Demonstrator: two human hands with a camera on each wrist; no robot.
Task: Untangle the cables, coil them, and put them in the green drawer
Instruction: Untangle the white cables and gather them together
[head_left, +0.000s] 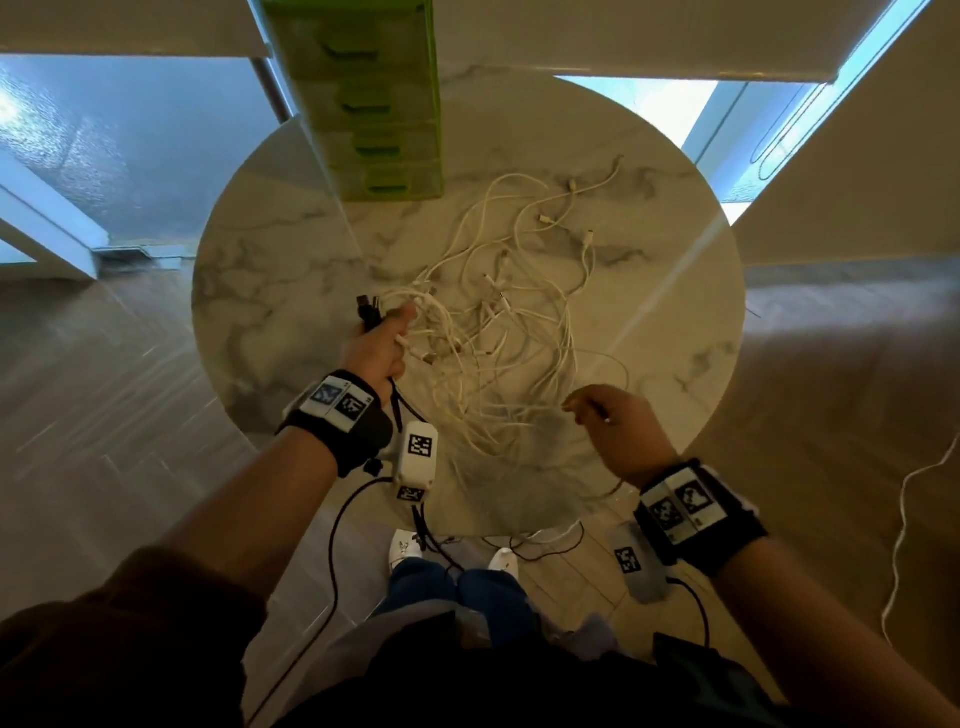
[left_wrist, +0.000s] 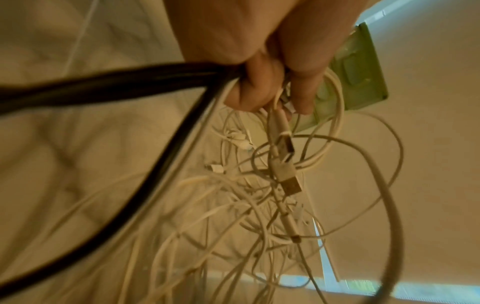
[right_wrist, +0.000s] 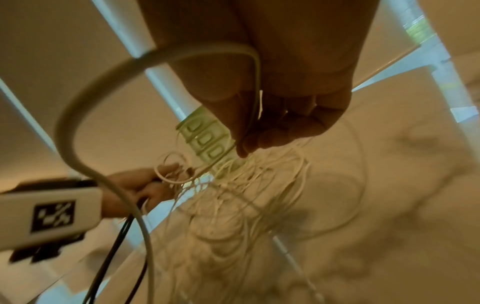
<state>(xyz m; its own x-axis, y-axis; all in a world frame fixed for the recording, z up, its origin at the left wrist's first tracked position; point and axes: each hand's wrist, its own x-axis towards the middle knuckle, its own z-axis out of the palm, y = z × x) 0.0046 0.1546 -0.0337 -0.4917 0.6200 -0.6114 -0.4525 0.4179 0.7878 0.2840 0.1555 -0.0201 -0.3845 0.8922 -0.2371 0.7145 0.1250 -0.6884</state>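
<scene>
A tangle of several white cables (head_left: 498, 332) lies in the middle of the round marble table (head_left: 285, 260). My left hand (head_left: 387, 332) is at the tangle's left side. It grips a black cable (left_wrist: 103, 86) together with several white cable ends with USB plugs (left_wrist: 283, 162), lifted off the table. My right hand (head_left: 587, 410) hovers at the tangle's near right side, with its fingertips (right_wrist: 244, 146) pinching a thin white strand. The green drawer unit (head_left: 384, 104) stands at the table's far edge with all its drawers shut.
The table's near edge lies just below my wrists. A white tagged box (head_left: 415, 457) with black leads hangs from my left wrist. A loose white cord (head_left: 904, 519) trails over the wooden floor at the right. Windows stand behind the table.
</scene>
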